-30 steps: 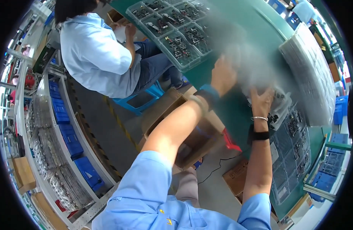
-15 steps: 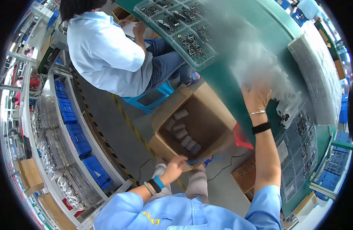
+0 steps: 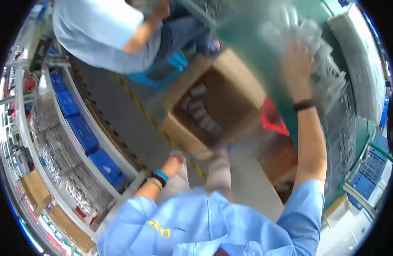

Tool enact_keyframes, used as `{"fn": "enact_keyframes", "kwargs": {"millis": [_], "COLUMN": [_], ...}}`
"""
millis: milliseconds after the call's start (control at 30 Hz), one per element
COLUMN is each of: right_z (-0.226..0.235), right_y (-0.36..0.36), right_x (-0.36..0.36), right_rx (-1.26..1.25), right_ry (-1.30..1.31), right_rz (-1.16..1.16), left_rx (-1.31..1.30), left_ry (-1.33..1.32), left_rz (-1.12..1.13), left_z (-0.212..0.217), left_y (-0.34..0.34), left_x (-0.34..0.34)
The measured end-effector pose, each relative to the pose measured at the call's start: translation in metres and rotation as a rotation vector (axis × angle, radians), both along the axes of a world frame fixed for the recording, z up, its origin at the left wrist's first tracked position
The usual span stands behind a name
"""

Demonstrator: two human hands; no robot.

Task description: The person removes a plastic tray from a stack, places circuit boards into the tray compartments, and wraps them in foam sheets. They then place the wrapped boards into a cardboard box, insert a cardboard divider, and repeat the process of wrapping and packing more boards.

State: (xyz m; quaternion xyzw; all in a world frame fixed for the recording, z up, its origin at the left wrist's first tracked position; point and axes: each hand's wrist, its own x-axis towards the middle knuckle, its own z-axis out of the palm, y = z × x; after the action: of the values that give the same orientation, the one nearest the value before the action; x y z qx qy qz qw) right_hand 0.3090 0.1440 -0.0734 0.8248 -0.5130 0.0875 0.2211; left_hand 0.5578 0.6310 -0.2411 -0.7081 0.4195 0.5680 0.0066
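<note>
My right hand (image 3: 296,64) reaches over the green table (image 3: 243,38) and is against a pile of clear plastic bags (image 3: 326,68). Motion smears its fingers, so whether they grip a bag is unclear. Low in front of my body, beside my leg, is my left hand (image 3: 175,164), with dark and blue bands at the wrist. Its fingers are blurred too, and nothing can be made out in them. Between the table and the seated co-worker stands an open cardboard box (image 3: 235,100), holding several small pale wrapped packs (image 3: 200,112) along its left side.
A co-worker in a light blue shirt (image 3: 98,30) sits on a blue stool (image 3: 158,72) at the upper left. Blue bins (image 3: 79,130) line the left shelf. A red bin (image 3: 273,117) and a brown carton (image 3: 277,160) are below the table. Stacked clear trays (image 3: 358,59) stand at right.
The view has shifted, with the co-worker now nearer the upper edge. My right hand shows farther up among the clear bags. My left hand appears farther left, by my leg.
</note>
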Motion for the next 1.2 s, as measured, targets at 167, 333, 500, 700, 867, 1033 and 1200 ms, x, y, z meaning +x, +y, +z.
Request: {"fn": "enact_keyframes", "kwargs": {"millis": [167,333,500,700,867,1033,1200], "right_z": [0.007,-0.017,-0.171,-0.456,-0.542,-0.609,-0.637], "right_y": [0.006,0.097,0.199,0.265,0.302,0.32,0.328], "right_x": [0.005,0.047,0.08,0.051,0.039,0.067,0.055], "right_rx": [-0.134,0.27,1.038,1.209,1.326,1.409,1.44], "right_ry": [-0.04,-0.789,-0.911,-0.605,-0.747,-0.958,-1.165], "right_rz": [0.111,0.52,0.12,-0.666,-0.912,-1.214,-1.499], "left_rx": [-0.167,-0.228,-0.321,-0.6,-0.398,-0.61,-0.462], "left_ry": [0.017,0.059,0.125,-0.184,-0.334,-0.224,-0.361], "left_rz": [0.26,0.3,0.227,0.221,0.079,0.054,-0.202], "left_z": [-0.011,-0.06,-0.098,-0.22,-0.333,-0.446,-0.476], "left_y": [0.0,0.022,-0.041,-0.157,-0.199,-0.181,-0.173], "left_x": [-0.021,-0.016,-0.027,-0.019,-0.004,0.027,0.013]}}
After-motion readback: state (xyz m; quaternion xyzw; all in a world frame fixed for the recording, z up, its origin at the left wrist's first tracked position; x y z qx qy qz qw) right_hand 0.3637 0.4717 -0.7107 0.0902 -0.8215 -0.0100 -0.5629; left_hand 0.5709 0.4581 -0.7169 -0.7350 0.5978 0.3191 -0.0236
